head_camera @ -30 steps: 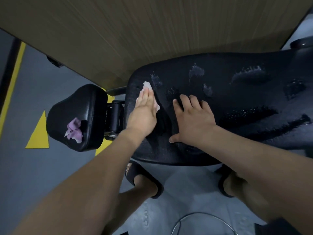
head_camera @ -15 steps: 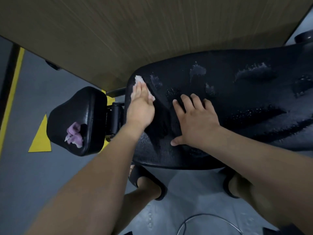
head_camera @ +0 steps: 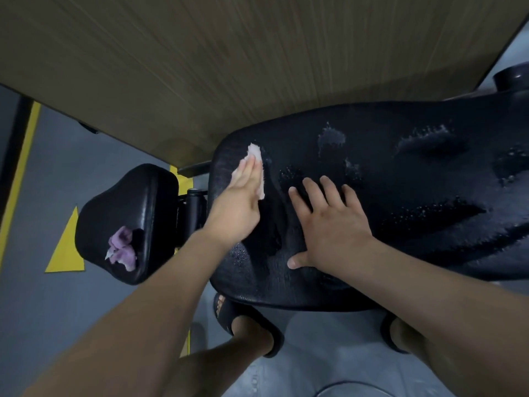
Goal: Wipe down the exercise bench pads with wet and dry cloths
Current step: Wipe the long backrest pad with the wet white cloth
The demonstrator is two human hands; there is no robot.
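Note:
The long black bench pad [head_camera: 400, 179] fills the middle and right, with wet patches and droplets across it. My left hand [head_camera: 237, 207] lies flat with straight fingers, pressing a pale pink cloth [head_camera: 257, 167] onto the pad's far left end. My right hand [head_camera: 329, 224] rests flat on the pad beside it, fingers spread, holding nothing. A small black seat pad [head_camera: 134, 204] sits to the left, and a crumpled purple cloth [head_camera: 121, 247] lies on it.
A wood-grain wall [head_camera: 229, 58] runs close behind the bench. The grey floor [head_camera: 43, 310] carries yellow markings [head_camera: 67, 247] at left. My sandalled feet [head_camera: 243, 322] stand under the pad's near edge. A thin hoop or cable [head_camera: 357, 388] lies on the floor below.
My left hand slid the pink cloth toward the pad's far left corner, then a little right again. My right hand stayed flat in place.

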